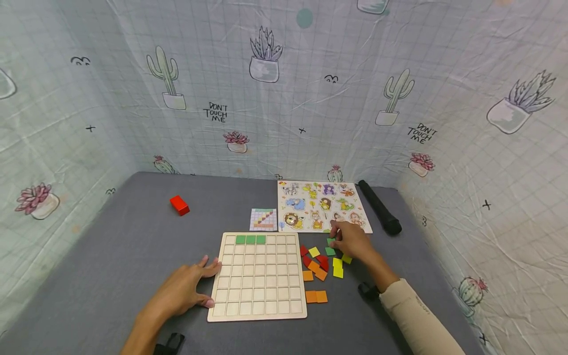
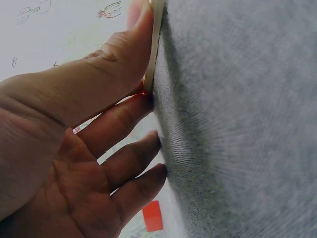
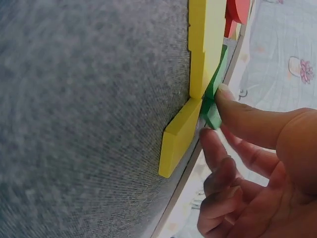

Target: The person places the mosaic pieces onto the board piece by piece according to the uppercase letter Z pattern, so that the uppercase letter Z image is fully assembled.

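Observation:
In the head view a pale wooden grid board [image 1: 259, 276] lies on the grey table, with several green tiles [image 1: 250, 239] in its top row. My left hand [image 1: 186, 286] rests at the board's left side, thumb and fingers spread; in the left wrist view the thumb [image 2: 119, 54] touches the board's edge [image 2: 155, 44]. Beyond the board's upper right corner, my right hand [image 1: 352, 240] reaches down to loose green tiles [image 1: 330, 251]. The right wrist view shows its thumb and a finger pinching a green square tile [image 3: 213, 116], beside yellow tiles [image 3: 181, 136].
Loose red [image 1: 324, 263], orange [image 1: 316, 297] and yellow tiles [image 1: 337, 267] lie right of the board. Behind are a small pattern card [image 1: 264, 220], an animal puzzle board [image 1: 306, 204] and a black microphone [image 1: 379, 207]. A red block [image 1: 179, 205] sits far left.

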A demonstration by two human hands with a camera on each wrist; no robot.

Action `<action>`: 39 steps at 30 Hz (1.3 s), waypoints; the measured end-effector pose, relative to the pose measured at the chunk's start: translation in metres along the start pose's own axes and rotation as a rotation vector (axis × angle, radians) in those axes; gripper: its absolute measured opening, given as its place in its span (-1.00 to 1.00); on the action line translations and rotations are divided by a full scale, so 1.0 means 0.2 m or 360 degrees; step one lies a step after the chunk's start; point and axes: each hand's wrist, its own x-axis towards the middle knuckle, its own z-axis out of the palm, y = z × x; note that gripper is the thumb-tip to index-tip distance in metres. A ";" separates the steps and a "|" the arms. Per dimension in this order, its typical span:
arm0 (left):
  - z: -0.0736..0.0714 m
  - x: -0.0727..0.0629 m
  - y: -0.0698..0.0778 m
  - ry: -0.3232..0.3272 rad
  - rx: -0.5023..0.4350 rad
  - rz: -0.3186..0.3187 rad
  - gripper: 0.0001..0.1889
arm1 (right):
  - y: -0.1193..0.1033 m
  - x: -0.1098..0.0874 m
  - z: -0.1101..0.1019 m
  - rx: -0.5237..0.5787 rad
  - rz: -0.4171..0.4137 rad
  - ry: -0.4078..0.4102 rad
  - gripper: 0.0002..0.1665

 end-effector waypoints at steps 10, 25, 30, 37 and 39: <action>0.01 0.00 -0.01 0.0007 -0.0006 0.0002 0.02 | -0.04 0.00 0.01 0.0133 -0.0146 0.0059 -0.80; 0.00 0.00 0.00 -0.0001 -0.0016 -0.0003 0.02 | -0.26 0.04 0.06 0.0199 -0.0296 0.0050 -0.89; 0.00 0.00 0.00 -0.0003 -0.0021 -0.0012 0.02 | -0.35 0.08 0.09 0.0208 -0.0301 0.0048 -0.84; 0.00 0.00 0.00 0.0001 -0.0019 -0.0014 0.01 | -0.49 0.13 0.14 0.0229 -0.0364 0.0005 -0.84; 0.00 0.00 0.00 0.0003 -0.0014 -0.0013 0.01 | -0.52 0.14 0.15 0.0227 -0.0370 -0.0017 -0.84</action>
